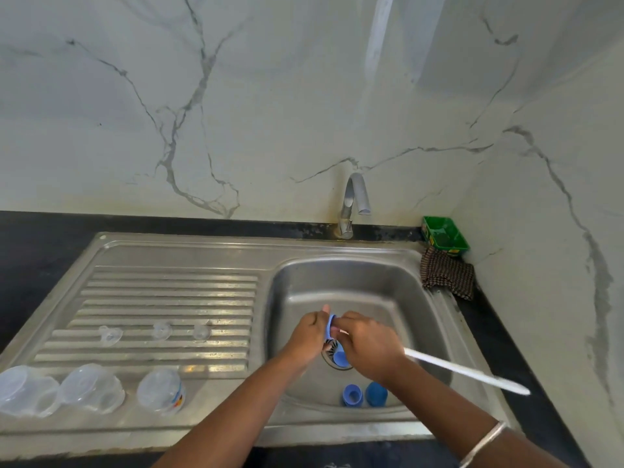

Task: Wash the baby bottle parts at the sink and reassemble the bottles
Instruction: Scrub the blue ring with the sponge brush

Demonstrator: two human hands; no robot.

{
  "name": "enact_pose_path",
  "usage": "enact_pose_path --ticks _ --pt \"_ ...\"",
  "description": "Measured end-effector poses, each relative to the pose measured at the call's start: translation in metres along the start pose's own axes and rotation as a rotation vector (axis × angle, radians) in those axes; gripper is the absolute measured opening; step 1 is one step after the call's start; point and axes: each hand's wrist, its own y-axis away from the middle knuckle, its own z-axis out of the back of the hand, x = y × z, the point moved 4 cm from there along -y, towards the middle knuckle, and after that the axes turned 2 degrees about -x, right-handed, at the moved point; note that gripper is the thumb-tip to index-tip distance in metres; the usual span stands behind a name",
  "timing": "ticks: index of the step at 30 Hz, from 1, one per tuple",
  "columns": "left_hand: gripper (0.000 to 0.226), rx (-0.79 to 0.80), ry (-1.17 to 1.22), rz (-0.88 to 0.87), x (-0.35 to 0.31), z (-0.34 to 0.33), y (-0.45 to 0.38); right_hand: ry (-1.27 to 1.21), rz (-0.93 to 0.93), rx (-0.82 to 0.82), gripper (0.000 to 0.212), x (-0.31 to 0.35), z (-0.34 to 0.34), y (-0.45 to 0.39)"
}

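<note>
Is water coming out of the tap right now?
No, the tap shows no stream of water below its spout, above the sink.

I see white veined marble walls (270,96) meeting in a corner upper right, black countertop (33,251) at left

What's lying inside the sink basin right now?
In the sink basin: two blue bottle parts near the front wall and another blue part on the drain strainer. The hands cover part of the drain.
</note>
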Motion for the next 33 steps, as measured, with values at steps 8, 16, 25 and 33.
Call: enact_pose_path --ticks 8,16,25,33 --pt "0.045 0.058 -0.014 -0.187 0.01 0.004 -0.003 -1.193 -0.708 0.102 0.021 -0.004 0.002 0.006" --pt "0.04 0.02 0.14 -0.121 0.01 0.0 0.0 -1.214 -0.646 0.016 0.021 0.009 0.005 0.005" --pt "0.046 0.073 0.387 0.352 0.015 -0.005 0.005 0.211 0.552 -0.262 0.025 -0.005 0.031 0.012" --pt "0.043 -0.036 0.307 0.14 0.004 -0.001 0.001 0.19 0.194 -0.27 0.038 0.005 0.014 0.014"
